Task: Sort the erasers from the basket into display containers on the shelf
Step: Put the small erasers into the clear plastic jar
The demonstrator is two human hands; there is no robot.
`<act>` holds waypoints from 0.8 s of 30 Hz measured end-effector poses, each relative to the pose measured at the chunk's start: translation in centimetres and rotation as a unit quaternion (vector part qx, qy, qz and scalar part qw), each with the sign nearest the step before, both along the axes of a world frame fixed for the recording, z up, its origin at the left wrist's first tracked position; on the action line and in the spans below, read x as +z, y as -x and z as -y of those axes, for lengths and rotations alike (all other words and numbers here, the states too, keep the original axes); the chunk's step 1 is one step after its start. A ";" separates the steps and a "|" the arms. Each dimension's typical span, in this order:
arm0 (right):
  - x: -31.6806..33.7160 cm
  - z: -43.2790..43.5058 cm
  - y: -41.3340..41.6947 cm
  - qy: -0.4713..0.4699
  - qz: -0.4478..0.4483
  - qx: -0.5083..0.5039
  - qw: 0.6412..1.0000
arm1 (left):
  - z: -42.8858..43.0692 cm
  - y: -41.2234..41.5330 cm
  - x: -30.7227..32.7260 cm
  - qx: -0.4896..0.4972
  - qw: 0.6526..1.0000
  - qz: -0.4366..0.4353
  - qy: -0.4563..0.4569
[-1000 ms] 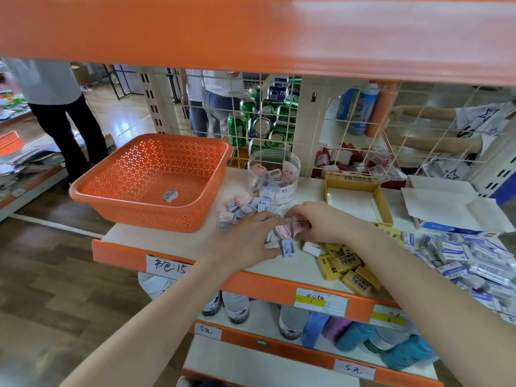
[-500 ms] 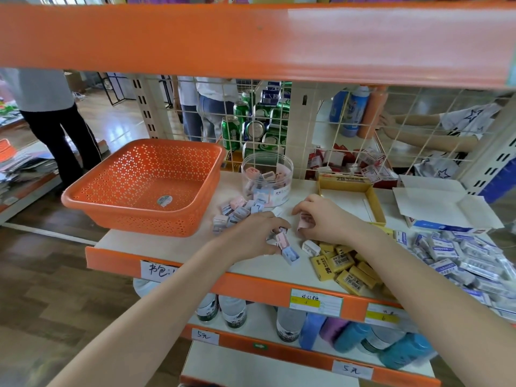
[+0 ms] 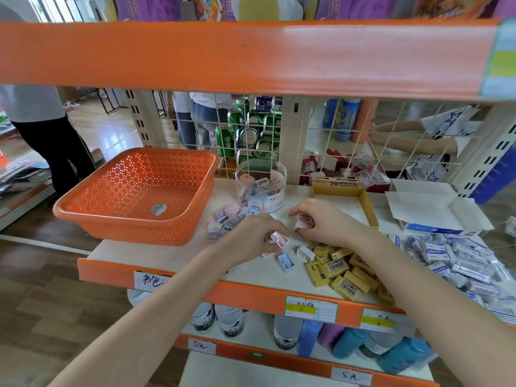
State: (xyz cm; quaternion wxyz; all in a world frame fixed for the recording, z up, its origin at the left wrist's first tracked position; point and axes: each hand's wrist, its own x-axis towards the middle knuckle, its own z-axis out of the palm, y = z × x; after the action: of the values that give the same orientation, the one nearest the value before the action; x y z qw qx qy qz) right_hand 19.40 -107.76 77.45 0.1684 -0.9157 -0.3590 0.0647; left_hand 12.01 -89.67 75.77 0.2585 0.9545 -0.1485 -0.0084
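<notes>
Picking from shelf [image 3: 156,255]: left hand [image 3: 250,239] gripping pink eraser [image 3: 280,238], right hand [image 3: 325,222] pinching second pink eraser [image 3: 303,222], both just near of clear jar [image 3: 261,188]. Next, probably: lifting both over jar rim, releasing.

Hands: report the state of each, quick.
Left hand: grips a pink eraser.
Right hand: pinches a second pink eraser.

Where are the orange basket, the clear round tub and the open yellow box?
orange basket [image 3: 134,229]: head view, on its near wall.
clear round tub [image 3: 261,191]: head view, on its front wall.
open yellow box [image 3: 370,209]: head view, on its right wall.
</notes>
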 end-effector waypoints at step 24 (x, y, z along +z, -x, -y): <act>3.9 -3.2 -2.3 -0.243 -0.048 -0.130 0.960 | -6.0 -7.0 8.3 0.124 0.980 0.002 0.157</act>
State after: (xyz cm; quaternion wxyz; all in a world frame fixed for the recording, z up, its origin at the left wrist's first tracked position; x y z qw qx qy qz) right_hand 21.70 -104.58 81.34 0.4096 -0.8819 -0.2334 -0.0026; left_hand 19.02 -83.67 84.03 0.4036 0.9132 -0.0287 0.0494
